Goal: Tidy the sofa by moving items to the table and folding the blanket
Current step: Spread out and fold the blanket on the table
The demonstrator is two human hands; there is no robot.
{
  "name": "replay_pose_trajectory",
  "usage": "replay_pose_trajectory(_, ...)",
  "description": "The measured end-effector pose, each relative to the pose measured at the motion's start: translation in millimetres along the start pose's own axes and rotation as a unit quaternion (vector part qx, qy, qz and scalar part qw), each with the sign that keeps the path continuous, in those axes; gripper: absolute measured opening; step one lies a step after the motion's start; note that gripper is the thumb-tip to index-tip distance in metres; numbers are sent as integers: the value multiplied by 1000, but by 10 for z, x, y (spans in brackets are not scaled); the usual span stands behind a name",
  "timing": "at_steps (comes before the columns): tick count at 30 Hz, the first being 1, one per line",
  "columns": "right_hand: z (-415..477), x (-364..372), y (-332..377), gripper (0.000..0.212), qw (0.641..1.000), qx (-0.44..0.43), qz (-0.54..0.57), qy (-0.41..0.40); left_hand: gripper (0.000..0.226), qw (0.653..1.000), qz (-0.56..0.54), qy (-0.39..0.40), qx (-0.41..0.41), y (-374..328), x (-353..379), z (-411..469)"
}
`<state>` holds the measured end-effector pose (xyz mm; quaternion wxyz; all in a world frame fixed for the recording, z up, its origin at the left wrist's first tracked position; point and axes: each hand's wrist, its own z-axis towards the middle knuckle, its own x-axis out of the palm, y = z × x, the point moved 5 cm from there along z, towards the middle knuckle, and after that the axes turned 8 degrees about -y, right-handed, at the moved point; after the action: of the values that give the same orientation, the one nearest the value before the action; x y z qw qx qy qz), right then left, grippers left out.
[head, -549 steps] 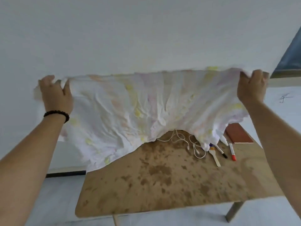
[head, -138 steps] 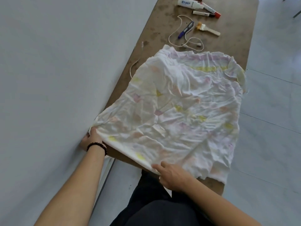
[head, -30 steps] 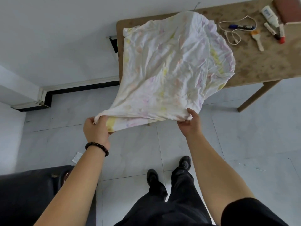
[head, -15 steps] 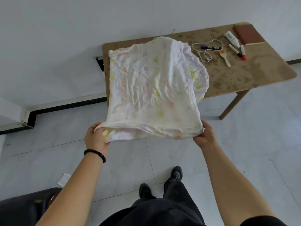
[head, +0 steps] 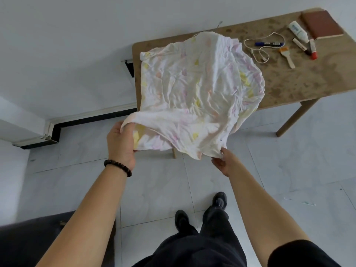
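A white blanket [head: 194, 89] with faded pink and yellow patches lies half on the wooden table [head: 300, 81], its near part lifted off the table's left end. My left hand [head: 121, 143] grips the blanket's near left corner. My right hand [head: 221, 160] pinches the near right corner from below. Both corners hang in the air over the tiled floor, in front of the table. A dark sofa [head: 28, 243] shows at the bottom left corner.
On the table's right half lie a white cable [head: 258, 54], a blue marker [head: 268, 43], a small brush [head: 288, 57], two more markers [head: 308, 49], a white tube [head: 297, 31] and a brown notebook [head: 321, 25]. My feet stand on the grey tiles.
The view has swung so the table sits farther right. My hands hold the same corners and have come a little closer together, and the blanket's near edge sags between them.
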<state>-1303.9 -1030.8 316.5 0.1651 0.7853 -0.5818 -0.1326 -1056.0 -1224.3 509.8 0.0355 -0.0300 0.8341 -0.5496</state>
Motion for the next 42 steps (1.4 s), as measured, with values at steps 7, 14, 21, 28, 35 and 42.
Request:
replay_pose_trajectory(7,-531,241,1366,16,961,-230,115,106,33,998,42,-37,5,170,-154,166)
replay_pose_trajectory(14,-457,52,2149,18,928,-264,220,147,24,988,5,-154,-18,360,-180,248)
replay_pose_trajectory(21,736,-12,1091,21,988,-97,-110,-52,38,978,35,-199,-52,653,-186,292)
replay_pose_trajectory(28,859,241,971,10,989,-136,-55,-4,36,964,100,-245,-33,807,-297,271)
replay_pose_trajectory(35,317,-341,1541,22,912,-362,-130,-143,24,955,234,-169,61,786,-271,218)
replay_pose_trajectory(42,206,-1323,1369,13,946,-144,-185,-225,35,916,364,-143,88,973,-352,147)
